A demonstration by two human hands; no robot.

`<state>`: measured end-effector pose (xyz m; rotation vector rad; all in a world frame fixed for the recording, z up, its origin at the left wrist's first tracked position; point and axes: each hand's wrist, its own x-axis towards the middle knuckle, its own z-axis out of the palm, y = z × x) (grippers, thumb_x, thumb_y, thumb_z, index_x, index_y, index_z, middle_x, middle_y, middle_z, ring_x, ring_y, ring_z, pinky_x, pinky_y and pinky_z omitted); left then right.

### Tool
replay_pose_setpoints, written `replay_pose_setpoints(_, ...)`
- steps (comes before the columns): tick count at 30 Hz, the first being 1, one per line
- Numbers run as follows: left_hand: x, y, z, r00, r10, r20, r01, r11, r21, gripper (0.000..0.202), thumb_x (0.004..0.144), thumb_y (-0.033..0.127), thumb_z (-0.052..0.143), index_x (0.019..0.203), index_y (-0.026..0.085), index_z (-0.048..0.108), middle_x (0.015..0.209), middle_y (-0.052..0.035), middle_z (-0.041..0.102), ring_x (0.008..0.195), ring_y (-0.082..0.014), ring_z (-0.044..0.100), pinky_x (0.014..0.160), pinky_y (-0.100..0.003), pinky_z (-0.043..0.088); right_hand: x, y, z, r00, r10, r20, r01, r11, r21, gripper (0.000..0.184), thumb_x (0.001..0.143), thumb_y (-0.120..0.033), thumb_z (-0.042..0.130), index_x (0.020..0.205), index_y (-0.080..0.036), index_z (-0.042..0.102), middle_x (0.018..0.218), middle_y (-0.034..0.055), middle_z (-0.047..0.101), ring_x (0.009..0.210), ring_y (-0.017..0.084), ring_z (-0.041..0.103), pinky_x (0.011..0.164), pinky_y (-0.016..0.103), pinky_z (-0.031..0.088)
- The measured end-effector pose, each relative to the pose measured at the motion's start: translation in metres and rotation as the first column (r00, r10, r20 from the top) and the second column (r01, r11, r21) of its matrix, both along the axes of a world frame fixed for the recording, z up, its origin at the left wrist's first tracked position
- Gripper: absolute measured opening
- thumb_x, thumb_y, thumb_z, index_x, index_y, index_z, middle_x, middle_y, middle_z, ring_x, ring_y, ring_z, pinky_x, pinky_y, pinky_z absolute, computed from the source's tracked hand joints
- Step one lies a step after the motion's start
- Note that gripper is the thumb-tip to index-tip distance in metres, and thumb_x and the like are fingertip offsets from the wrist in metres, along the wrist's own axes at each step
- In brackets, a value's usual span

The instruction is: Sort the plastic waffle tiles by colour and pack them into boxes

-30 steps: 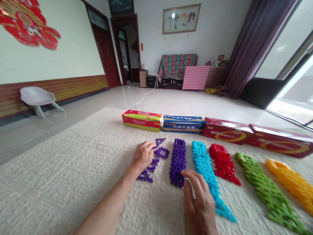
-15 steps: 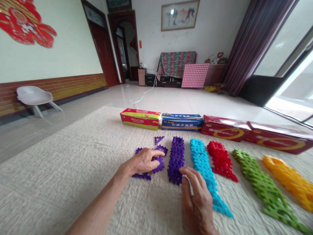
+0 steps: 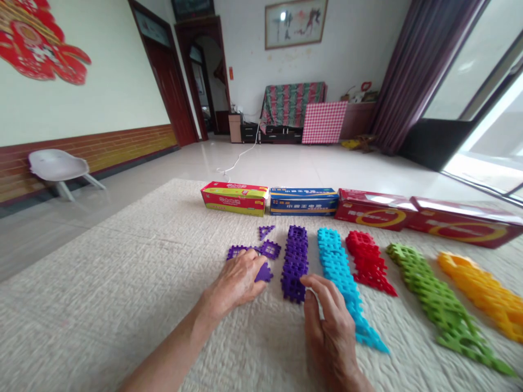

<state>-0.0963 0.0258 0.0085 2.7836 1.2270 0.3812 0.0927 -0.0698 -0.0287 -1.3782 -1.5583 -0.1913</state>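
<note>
My left hand (image 3: 239, 275) is bent down over loose purple plastic interlocking pieces. Between its thumb and index finger shows one purple piece (image 3: 265, 272); the other fingertips are hidden. Just beyond the fingers lie a purple square piece (image 3: 270, 249) and a partly covered purple piece (image 3: 237, 250). Farther off is a small purple triangle piece (image 3: 266, 232). My right hand (image 3: 329, 321) rests with thumb and fingers a little apart, index fingertip at the near end of an overlapping row of purple pieces (image 3: 295, 258). Nothing shows in its grasp.
Rows of light blue (image 3: 337, 261), red (image 3: 365, 258), green (image 3: 433, 296) and yellow pieces (image 3: 478, 288) extend to the right. Behind them stand a red-and-yellow box (image 3: 235, 200), a blue box (image 3: 303, 202) and two dark red boxes (image 3: 373, 209) on the cream quilted mat (image 3: 122, 272).
My left hand has drawn in its outstretched index finger and shifted slightly nearer. A purple triangle beside it no longer shows. My right hand stays nearly still.
</note>
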Motion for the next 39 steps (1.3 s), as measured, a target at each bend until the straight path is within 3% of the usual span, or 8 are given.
replay_pose_setpoints(6,0.003,-0.007,-0.003,0.995,0.001,0.100,-0.009,0.997,0.071,0.045,0.076,0.019,0.062,0.120,0.018,0.055,0.111,-0.0097,0.063,0.104,-0.0265,0.058,0.090,-0.042,0.051,0.001,-0.001,-0.001,0.999,-0.017,-0.037,0.017,1.000,0.005,0.020,0.093,-0.018,0.045,0.109,-0.021,0.057,0.104,0.0066,0.062,0.097,0.018,0.060,0.083,0.033,0.048)
replay_pose_setpoints(10,0.006,-0.016,0.002,0.969,-0.139,0.207,0.112,0.984,0.136,0.058,0.077,0.020,0.061,0.132,0.013,0.046,0.122,-0.0126,0.060,0.113,-0.0272,0.056,0.099,-0.044,0.047,0.002,-0.002,0.000,0.996,-0.041,-0.082,0.043,0.999,0.022,0.024,0.093,-0.018,0.043,0.114,-0.021,0.055,0.107,0.0075,0.061,0.101,0.020,0.058,0.085,0.036,0.048)
replay_pose_setpoints(16,0.022,-0.033,-0.003,0.924,-0.332,0.192,0.316,0.943,0.110,0.062,0.080,0.021,0.059,0.139,0.013,0.040,0.131,-0.0124,0.056,0.121,-0.0267,0.052,0.107,-0.043,0.042,0.003,-0.001,-0.002,0.987,-0.049,-0.156,0.050,0.999,0.002,0.025,0.094,-0.022,0.040,0.114,-0.020,0.055,0.109,0.0078,0.060,0.103,0.021,0.058,0.088,0.038,0.047)
replay_pose_setpoints(24,0.034,-0.038,-0.004,0.920,-0.346,0.182,0.338,0.938,0.073,0.058,0.080,0.023,0.062,0.135,0.013,0.044,0.129,-0.0117,0.057,0.117,-0.0269,0.052,0.102,-0.041,0.045,0.003,0.001,-0.001,0.989,-0.050,-0.140,0.051,0.999,0.006,0.024,0.094,-0.022,0.040,0.113,-0.020,0.055,0.108,0.0077,0.061,0.102,0.021,0.058,0.086,0.037,0.047)
replay_pose_setpoints(30,0.025,-0.017,-0.005,0.930,-0.201,0.307,0.138,0.967,0.214,0.023,0.085,0.015,0.053,0.107,0.018,0.063,0.107,-0.0065,0.064,0.100,-0.0210,0.058,0.090,-0.037,0.050,0.003,0.001,-0.003,0.990,-0.045,-0.133,0.044,0.999,-0.005,0.025,0.094,-0.023,0.040,0.114,-0.020,0.055,0.109,0.0074,0.061,0.102,0.020,0.058,0.086,0.037,0.047)
replay_pose_setpoints(33,0.022,0.006,-0.007,0.936,-0.079,0.342,-0.001,0.973,0.229,0.024,0.085,0.009,0.049,0.101,0.018,0.064,0.104,-0.0066,0.065,0.098,-0.0202,0.059,0.089,-0.036,0.050,0.003,0.001,-0.003,0.991,-0.039,-0.125,0.038,0.999,-0.010,0.025,0.094,-0.021,0.040,0.114,-0.020,0.055,0.109,0.0072,0.060,0.103,0.019,0.058,0.087,0.036,0.047)
replay_pose_setpoints(35,0.022,0.023,-0.007,0.955,-0.051,0.293,-0.011,0.979,0.204,0.031,0.081,0.007,0.050,0.107,0.017,0.062,0.110,-0.0080,0.065,0.103,-0.0215,0.058,0.094,-0.038,0.049,0.003,0.000,-0.002,0.993,-0.041,-0.114,0.040,0.999,-0.007,0.024,0.094,-0.021,0.040,0.113,-0.020,0.055,0.108,0.0070,0.060,0.102,0.019,0.058,0.086,0.034,0.047)
replay_pose_setpoints(39,0.028,0.047,-0.009,0.985,-0.126,0.121,0.112,0.986,0.120,0.048,0.069,0.005,0.053,0.115,0.014,0.059,0.119,-0.0107,0.061,0.114,-0.0243,0.054,0.098,-0.037,0.047,0.003,0.000,0.000,0.995,-0.047,-0.091,0.048,0.999,0.008,0.023,0.094,-0.021,0.041,0.112,-0.019,0.056,0.107,0.0068,0.060,0.101,0.018,0.058,0.084,0.032,0.048)
